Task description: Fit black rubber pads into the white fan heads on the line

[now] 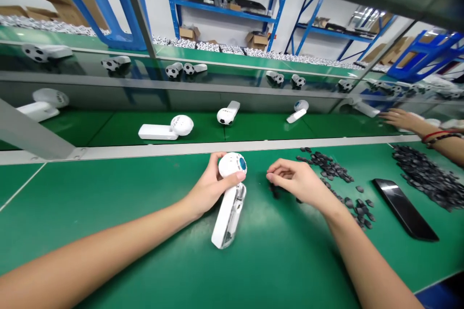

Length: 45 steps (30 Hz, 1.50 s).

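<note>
My left hand (213, 181) grips a white handheld device (222, 222) by its ball-shaped head, thumb across the front. A blue round spot shows on the head, and the long handle hangs toward me with its side open, inner parts visible. To the right, my right hand (299, 181) is closed in a pinch low over the green tabletop. Small black pieces (274, 192) lie right under its fingertips; whether one is between the fingers is hidden. More loose black pieces (331, 166) are scattered just beyond and right of that hand.
A black phone-like slab (404, 210) lies at right, near a big black heap (431, 178). Another person's hand (402, 118) reaches in at far right. Behind the white rail (253, 145), similar devices (163, 131) rest on a green belt (206, 130). A grey post (32, 130) stands left.
</note>
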Motion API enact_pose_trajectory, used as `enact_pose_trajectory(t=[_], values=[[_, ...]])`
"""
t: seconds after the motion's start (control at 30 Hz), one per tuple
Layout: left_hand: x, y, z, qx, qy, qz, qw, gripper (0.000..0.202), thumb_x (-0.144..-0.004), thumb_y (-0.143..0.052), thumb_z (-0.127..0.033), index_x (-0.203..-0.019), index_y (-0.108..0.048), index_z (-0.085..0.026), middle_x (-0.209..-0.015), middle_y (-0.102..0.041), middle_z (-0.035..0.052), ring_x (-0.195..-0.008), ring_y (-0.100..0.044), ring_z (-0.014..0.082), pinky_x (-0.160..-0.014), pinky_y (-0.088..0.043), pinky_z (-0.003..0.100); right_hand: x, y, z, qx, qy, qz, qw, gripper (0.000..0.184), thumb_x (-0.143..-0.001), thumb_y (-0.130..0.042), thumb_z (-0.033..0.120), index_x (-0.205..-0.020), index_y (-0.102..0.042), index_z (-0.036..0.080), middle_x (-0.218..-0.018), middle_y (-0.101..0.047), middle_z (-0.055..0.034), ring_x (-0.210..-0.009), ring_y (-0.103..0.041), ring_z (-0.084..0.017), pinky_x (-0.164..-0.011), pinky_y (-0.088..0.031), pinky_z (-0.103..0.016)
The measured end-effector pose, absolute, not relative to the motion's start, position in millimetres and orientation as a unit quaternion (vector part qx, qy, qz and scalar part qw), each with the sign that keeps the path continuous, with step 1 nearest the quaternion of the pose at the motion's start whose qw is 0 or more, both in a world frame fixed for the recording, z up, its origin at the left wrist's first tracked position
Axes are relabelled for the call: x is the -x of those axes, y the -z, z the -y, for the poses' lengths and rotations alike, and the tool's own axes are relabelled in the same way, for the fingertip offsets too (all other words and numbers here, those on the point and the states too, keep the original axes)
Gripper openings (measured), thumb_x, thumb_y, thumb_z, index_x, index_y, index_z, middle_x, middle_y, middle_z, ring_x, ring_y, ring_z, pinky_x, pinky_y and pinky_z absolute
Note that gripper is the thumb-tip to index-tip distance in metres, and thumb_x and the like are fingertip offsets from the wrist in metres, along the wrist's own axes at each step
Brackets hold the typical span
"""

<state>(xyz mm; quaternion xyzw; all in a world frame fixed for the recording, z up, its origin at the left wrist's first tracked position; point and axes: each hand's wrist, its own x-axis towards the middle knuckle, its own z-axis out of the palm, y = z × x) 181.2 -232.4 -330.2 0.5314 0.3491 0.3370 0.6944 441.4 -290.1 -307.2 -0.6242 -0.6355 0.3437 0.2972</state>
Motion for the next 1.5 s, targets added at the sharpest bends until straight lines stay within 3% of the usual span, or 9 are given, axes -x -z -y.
enact_pose_trajectory(t=[0.17, 0.3, 0.4, 0.73, 1.03, 1.27, 1.37, 1.5], values=[[-181.9, 336.1, 230.8, -0.538, -0.287, -0.335, 0.718, 0.052, -0.098, -0.059, -0.054, -0.139, -0.038, -0.032, -0.09, -0.061, -0.0015, -0.067, -0.058, 0.0163, -0.063, -0.047, 0.029, -408.0, 298.0, 304.1, 0.597, -0.425, 0.59, 0.34, 0.027, -0.09, -0.076, 0.045, -0.107, -0.08, 0.024, -0.099, -0.083, -0.0057, -0.092, -0.08, -0.024, -0.079, -0.064, -0.032], [-180.9, 334.4, 233.2, -0.6, -0.25, -0.332, 0.683, 0.05, -0.101, -0.05, -0.062, -0.142, -0.042, -0.034, -0.089, -0.058, -0.0014, -0.07, -0.056, 0.0172, -0.065, -0.045, 0.03, -387.0, 300.9, 309.6, 0.594, -0.419, 0.568, 0.385, 0.022, -0.092, -0.074, 0.043, -0.093, -0.08, 0.022, -0.082, -0.082, -0.004, -0.077, -0.08, -0.022, -0.073, -0.066, -0.032], [-179.5, 328.0, 236.8, -0.648, -0.242, -0.333, 0.641, 0.051, -0.102, -0.046, -0.067, -0.139, -0.045, -0.031, -0.089, -0.058, -0.0009, -0.072, -0.055, 0.0176, -0.065, -0.044, 0.03, -377.6, 306.9, 309.9, 0.6, -0.376, 0.585, 0.396, 0.019, -0.09, -0.076, 0.041, -0.087, -0.078, 0.023, -0.081, -0.081, -0.0026, -0.076, -0.079, -0.022, -0.072, -0.065, -0.031], [-178.0, 324.3, 240.5, -0.705, -0.244, -0.336, 0.576, 0.044, -0.106, -0.04, -0.06, -0.13, -0.049, -0.024, -0.105, -0.064, 0.0042, -0.094, -0.06, 0.024, -0.08, -0.043, 0.035, -375.8, 315.4, 309.8, 0.634, -0.215, 0.673, 0.313, 0.037, -0.096, -0.068, 0.053, -0.073, -0.065, 0.024, -0.064, -0.07, 0.0011, -0.055, -0.06, -0.015, -0.054, -0.045, -0.028], [-177.0, 325.7, 239.4, -0.71, -0.227, -0.341, 0.573, 0.047, -0.106, -0.038, -0.062, -0.133, -0.046, -0.025, -0.098, -0.061, 0.0023, -0.084, -0.056, 0.0218, -0.075, -0.041, 0.033, -373.3, 315.1, 311.6, 0.63, -0.126, 0.726, 0.246, 0.036, -0.105, -0.056, 0.049, -0.08, -0.056, 0.024, -0.071, -0.067, 0.0013, -0.058, -0.056, -0.015, -0.057, -0.036, -0.029], [-178.7, 323.4, 232.7, -0.696, -0.226, -0.334, 0.594, 0.042, -0.105, -0.041, -0.058, -0.127, -0.051, -0.024, -0.099, -0.06, 0.0031, -0.087, -0.057, 0.022, -0.076, -0.043, 0.033, -371.9, 317.2, 309.5, 0.608, -0.125, 0.745, 0.243, 0.032, -0.107, -0.052, 0.045, -0.085, -0.06, 0.024, -0.077, -0.067, -0.0003, -0.067, -0.06, -0.017, -0.062, -0.041, -0.028], [-182.5, 325.2, 227.3, -0.664, -0.249, -0.306, 0.635, 0.041, -0.098, -0.06, -0.055, -0.124, -0.054, -0.024, -0.102, -0.061, 0.0027, -0.09, -0.059, 0.0207, -0.077, -0.046, 0.031, -379.5, 310.8, 304.6, 0.604, -0.155, 0.734, 0.269, 0.03, -0.107, -0.052, 0.044, -0.088, -0.065, 0.024, -0.08, -0.07, -0.0017, -0.071, -0.065, -0.018, -0.068, -0.047, -0.029], [-183.3, 328.5, 224.2, -0.601, -0.267, -0.296, 0.693, 0.054, -0.084, -0.081, -0.049, -0.123, -0.057, -0.021, -0.1, -0.064, 0.0029, -0.083, -0.062, 0.0187, -0.071, -0.049, 0.028, -411.5, 298.1, 298.4, 0.614, -0.235, 0.694, 0.293, 0.038, -0.11, -0.041, 0.047, -0.108, -0.073, 0.025, -0.098, -0.078, -0.0043, -0.087, -0.072, -0.021, -0.077, -0.055, -0.032]])
